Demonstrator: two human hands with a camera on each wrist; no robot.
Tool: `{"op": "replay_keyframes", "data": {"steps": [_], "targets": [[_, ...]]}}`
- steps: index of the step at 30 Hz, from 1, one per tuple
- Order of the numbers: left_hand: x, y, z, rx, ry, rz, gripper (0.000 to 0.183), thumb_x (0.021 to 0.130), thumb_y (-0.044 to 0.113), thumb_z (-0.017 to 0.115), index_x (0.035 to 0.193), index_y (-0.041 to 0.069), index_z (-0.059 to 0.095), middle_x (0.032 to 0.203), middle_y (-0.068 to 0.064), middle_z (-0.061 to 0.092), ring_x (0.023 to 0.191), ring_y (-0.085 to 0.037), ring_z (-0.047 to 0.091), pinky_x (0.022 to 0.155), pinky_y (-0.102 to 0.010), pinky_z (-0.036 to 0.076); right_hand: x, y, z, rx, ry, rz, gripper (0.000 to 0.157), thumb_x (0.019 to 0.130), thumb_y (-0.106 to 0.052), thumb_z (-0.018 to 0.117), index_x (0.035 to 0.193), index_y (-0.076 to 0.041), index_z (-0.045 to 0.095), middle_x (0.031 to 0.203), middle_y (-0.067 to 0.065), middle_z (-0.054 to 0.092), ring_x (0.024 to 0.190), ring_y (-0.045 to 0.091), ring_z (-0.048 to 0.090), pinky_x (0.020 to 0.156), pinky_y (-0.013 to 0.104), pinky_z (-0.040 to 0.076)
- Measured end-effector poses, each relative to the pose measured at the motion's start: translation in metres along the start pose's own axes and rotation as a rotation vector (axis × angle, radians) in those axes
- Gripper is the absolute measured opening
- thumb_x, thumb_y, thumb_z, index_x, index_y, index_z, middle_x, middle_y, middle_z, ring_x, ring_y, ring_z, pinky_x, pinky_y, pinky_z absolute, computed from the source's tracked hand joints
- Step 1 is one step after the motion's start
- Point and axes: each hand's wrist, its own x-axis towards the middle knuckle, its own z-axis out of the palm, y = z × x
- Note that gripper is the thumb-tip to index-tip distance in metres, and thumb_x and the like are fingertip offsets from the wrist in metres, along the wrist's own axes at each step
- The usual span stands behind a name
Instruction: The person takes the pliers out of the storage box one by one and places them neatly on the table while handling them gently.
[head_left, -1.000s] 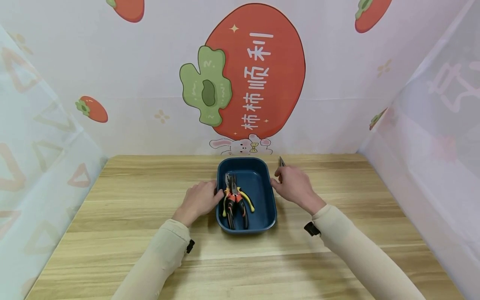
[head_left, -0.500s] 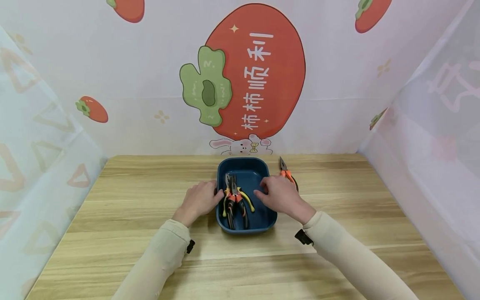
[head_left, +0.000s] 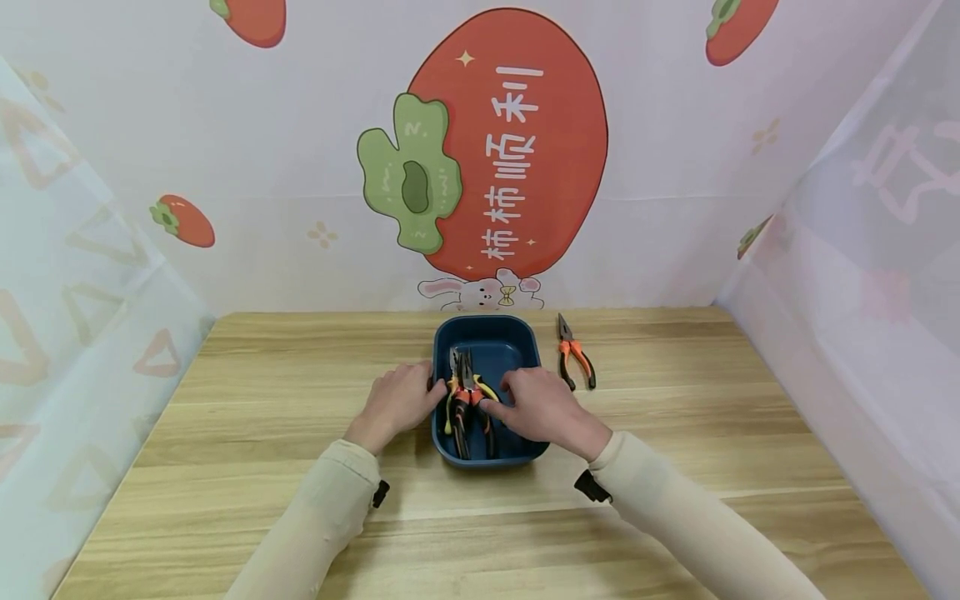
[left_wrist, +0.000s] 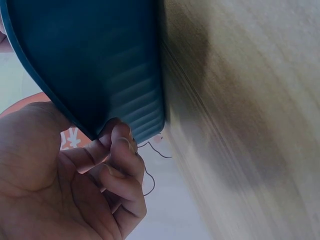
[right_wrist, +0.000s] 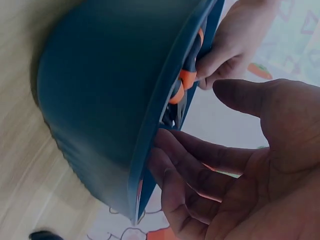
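My left hand (head_left: 397, 404) grips the left rim of a blue plastic bin (head_left: 534, 337), thumb over the edge and curled fingers against the outer wall in the left wrist view. Inside the bin's left half lie pliers with orange-and-black handles (head_left: 462, 429) and pliers with yellow-and-black handles (head_left: 489, 388), overlapping, their jaws pointing away. My right hand (head_left: 543, 406) hovers over the bin's right side, thumb near the handles. The right wrist view shows its thumb (right_wrist: 240, 95) well apart from the loosely bent fingers, nothing between them.
Long-nose pliers (head_left: 573, 354) with orange-and-black handles lie on the wooden table (head_left: 300, 350) right of the bin, handles spread. A patterned white sheet (head_left: 285, 150) rises behind the table, with further sheets on both sides.
My right hand has let go of the long-nose pliers on the table to the bin's right and moved left, over the bin. My left hand and the bin stay in place.
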Motion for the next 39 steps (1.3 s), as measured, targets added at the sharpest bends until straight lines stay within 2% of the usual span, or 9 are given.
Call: {"op": "replay_keyframes", "data": {"steps": [6,12,19,29,35,39], "targets": [[0.000,-0.001,0.001,0.003,-0.003,0.002,0.025,0.101,0.030,0.056,0.085,0.012,0.058,0.064,-0.004,0.050,0.054,-0.021,0.050,0.051,-0.035,0.037,0.001,-0.006,0.004,0.014,-0.028,0.009,0.040,0.094,-0.050,0.068,0.085,-0.010,0.068,0.055,-0.001,0.047,0.047,0.014,0.046,0.045,0.028,0.031],[0.000,-0.002,0.000,0.010,-0.003,0.004,0.026,0.101,0.031,0.056,0.083,0.012,0.057,0.064,-0.004,0.050,0.053,-0.021,0.049,0.051,-0.036,0.037,0.003,-0.011,0.008,0.006,-0.049,0.003,0.043,0.094,-0.052,0.068,0.085,-0.010,0.067,0.060,0.001,0.050,0.052,0.016,0.048,0.048,0.030,0.033],[0.000,-0.002,0.000,0.007,-0.001,0.001,0.026,0.101,0.030,0.057,0.083,0.012,0.057,0.064,-0.004,0.050,0.053,-0.021,0.049,0.051,-0.036,0.037,0.006,-0.019,0.016,-0.020,-0.074,0.056,0.052,0.090,-0.063,0.065,0.082,-0.011,0.062,0.069,0.003,0.051,0.058,0.018,0.049,0.050,0.031,0.037],[0.001,-0.001,0.001,0.005,-0.001,-0.002,0.025,0.101,0.030,0.057,0.084,0.012,0.057,0.064,-0.004,0.050,0.054,-0.021,0.049,0.051,-0.035,0.036,0.009,-0.026,0.028,-0.073,-0.063,0.104,0.065,0.085,-0.074,0.062,0.082,-0.009,0.064,0.066,0.002,0.054,0.058,0.018,0.054,0.050,0.034,0.044],[0.002,-0.002,0.001,0.003,0.000,-0.001,0.024,0.101,0.030,0.057,0.085,0.011,0.057,0.065,-0.004,0.050,0.054,-0.022,0.050,0.052,-0.036,0.036,0.010,-0.028,0.033,-0.087,-0.045,0.124,0.067,0.084,-0.073,0.064,0.088,-0.006,0.064,0.067,0.002,0.053,0.058,0.019,0.053,0.050,0.033,0.045],[0.002,-0.002,0.001,0.002,0.003,0.001,0.025,0.101,0.030,0.057,0.084,0.012,0.057,0.064,-0.004,0.051,0.054,-0.021,0.050,0.051,-0.036,0.037,0.010,-0.029,0.034,-0.071,-0.045,0.126,0.063,0.085,-0.069,0.067,0.088,-0.006,0.062,0.065,0.003,0.052,0.054,0.018,0.053,0.047,0.032,0.043]]}}
